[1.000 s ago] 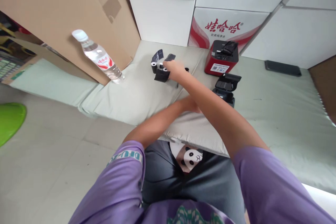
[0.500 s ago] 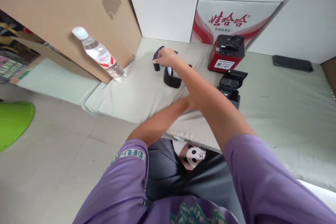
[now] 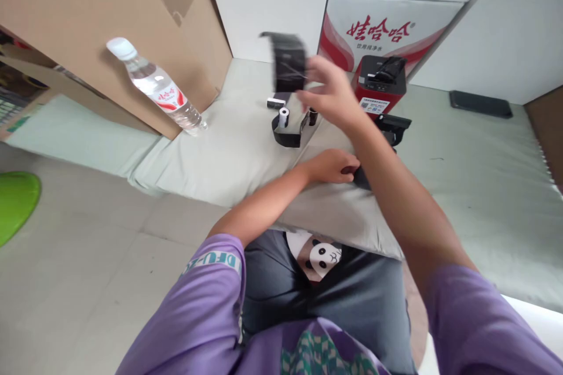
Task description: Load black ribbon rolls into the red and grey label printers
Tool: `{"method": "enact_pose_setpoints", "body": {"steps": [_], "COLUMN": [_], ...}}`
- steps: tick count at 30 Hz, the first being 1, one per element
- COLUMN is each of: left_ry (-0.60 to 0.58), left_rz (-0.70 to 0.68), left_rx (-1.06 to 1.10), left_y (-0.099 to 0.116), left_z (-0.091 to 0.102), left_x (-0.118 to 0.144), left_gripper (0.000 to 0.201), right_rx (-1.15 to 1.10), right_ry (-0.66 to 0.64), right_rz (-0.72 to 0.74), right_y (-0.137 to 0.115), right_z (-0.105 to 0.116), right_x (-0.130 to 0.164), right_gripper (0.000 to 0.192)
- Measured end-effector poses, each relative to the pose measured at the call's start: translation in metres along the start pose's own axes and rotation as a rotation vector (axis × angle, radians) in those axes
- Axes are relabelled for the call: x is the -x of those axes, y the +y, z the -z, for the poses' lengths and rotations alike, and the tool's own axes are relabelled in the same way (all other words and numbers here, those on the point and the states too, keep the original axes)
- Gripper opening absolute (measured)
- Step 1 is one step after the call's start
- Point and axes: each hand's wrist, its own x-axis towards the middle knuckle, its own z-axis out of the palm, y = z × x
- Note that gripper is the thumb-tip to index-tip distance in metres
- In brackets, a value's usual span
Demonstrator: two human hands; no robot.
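Observation:
My right hand (image 3: 328, 88) is raised over the bench, its fingers closed on one edge of a curved, glossy black strip (image 3: 289, 63), blurred by motion. Below it on the bench, a small white paper roll (image 3: 284, 117) stands in an open black curved holder (image 3: 287, 139). Another small roll with a dark wrapping (image 3: 275, 104) lies behind it, and a dark roll (image 3: 312, 116) is at its right. My left hand (image 3: 334, 166) rests low on the bench with curled fingers, against a dark device (image 3: 363, 179) with a raised black lid (image 3: 394, 128). My right forearm partly hides this device.
A red-and-black box-shaped device (image 3: 379, 85) with black film on top stands behind the dark one. At right lies a black phone-like slab (image 3: 481, 104). A water bottle (image 3: 158, 88) leans before a cardboard box (image 3: 118, 23) at left. White cartons (image 3: 268, 17) line the back.
My right hand has lifted the black strip from the bench, moving up and right. The small rolls behind the holder have come into view. My left hand is now visible beside the dark device.

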Motion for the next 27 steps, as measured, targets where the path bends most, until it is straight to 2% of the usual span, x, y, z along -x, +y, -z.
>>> {"method": "enact_pose_setpoints", "body": {"steps": [4,7,10,14,21,27], "left_ry": [-0.014,0.011,0.009,0.006,0.007,0.004], "left_rz": [0.022,0.042,0.052,0.039,0.039,0.061], "left_rx": [0.068,0.111,0.124,0.123,0.126,0.112], "left_y": [0.007,0.008,0.008,0.006,0.001,0.005], "left_z": [0.008,0.008,0.007,0.007,0.004,0.006], "left_x": [-0.002,-0.001,-0.001,-0.001,0.0,0.0], "left_gripper": [0.012,0.012,0.012,0.012,0.01,0.01], "right_rx": [-0.136,0.063,0.252,0.375,0.514,0.443], "right_ry": [0.288,0.321,0.268,0.166,0.152,0.16], "right_rz": [-0.087,-0.198,-0.234,-0.239,-0.209,-0.222], "right_y": [0.034,0.06,0.075,0.082,0.091,0.103], "right_z": [0.087,0.121,0.126,0.117,0.117,0.117], "right_x": [0.113,0.169,0.19,0.193,0.197,0.197], "right_gripper": [0.041,0.029,0.023,0.021,0.02,0.022]}}
